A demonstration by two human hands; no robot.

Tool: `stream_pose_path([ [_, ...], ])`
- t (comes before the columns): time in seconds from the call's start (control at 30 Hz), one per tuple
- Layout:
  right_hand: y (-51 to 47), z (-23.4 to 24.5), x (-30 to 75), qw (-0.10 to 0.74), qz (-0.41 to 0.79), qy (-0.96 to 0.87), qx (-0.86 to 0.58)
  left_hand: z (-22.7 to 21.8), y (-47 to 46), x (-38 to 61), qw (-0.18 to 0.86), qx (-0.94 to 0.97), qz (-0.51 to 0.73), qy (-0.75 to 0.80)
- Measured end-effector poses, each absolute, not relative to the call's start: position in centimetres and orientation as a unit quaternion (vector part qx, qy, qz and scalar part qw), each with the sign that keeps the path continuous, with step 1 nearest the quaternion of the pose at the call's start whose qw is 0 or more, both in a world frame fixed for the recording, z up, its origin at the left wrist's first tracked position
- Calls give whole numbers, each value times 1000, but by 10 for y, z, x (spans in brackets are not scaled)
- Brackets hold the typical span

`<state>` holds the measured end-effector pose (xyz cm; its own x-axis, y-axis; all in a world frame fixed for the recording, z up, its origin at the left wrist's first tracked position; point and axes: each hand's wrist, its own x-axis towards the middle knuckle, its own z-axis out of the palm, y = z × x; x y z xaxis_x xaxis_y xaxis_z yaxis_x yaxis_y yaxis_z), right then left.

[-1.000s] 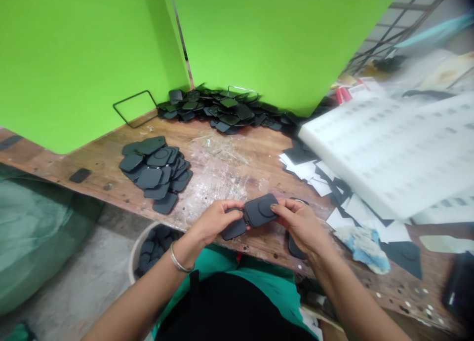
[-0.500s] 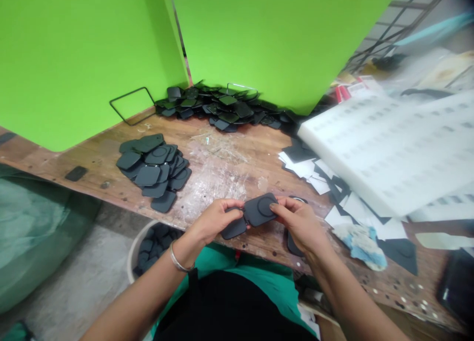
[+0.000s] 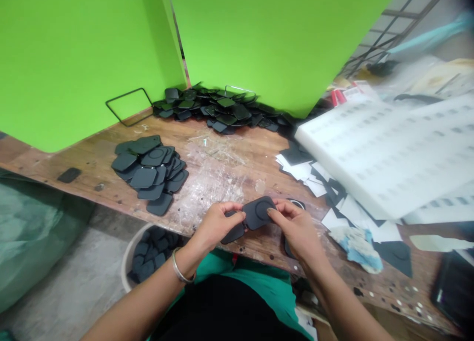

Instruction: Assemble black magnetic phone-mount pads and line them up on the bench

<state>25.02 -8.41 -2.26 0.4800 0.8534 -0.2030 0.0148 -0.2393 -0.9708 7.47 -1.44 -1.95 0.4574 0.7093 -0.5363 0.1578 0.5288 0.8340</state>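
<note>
Both my hands hold dark grey rounded-square pads just above the near edge of the wooden bench (image 3: 222, 168). My left hand (image 3: 217, 225) pinches one pad (image 3: 232, 232) that hangs below my fingers. My right hand (image 3: 296, 227) grips the upper pad (image 3: 259, 211), which has a ring pressed into its face. The two pads overlap at their edges. Another dark piece (image 3: 288, 247) lies on the bench under my right hand, mostly hidden.
A small pile of the same pads (image 3: 150, 170) lies at the left, a larger heap (image 3: 222, 109) at the back by the green wall. A bucket (image 3: 148, 254) with pads stands below the bench. White and black squares (image 3: 314, 175), white foam sheets (image 3: 388, 148) and a blue-white rag (image 3: 357, 242) lie right.
My hands and the two pads have stayed together in much the same grip; the view has shifted slightly.
</note>
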Motion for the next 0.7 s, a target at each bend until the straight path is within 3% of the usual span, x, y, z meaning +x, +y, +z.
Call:
stream_pose_path([
  [0.53,-83,-23,243,505,303,-382,-712,-18,-19,75,702,453,223,502],
  [0.7,-80,-18,244,464,273,-428,-726,-20,-20,73,683,484,240,492],
])
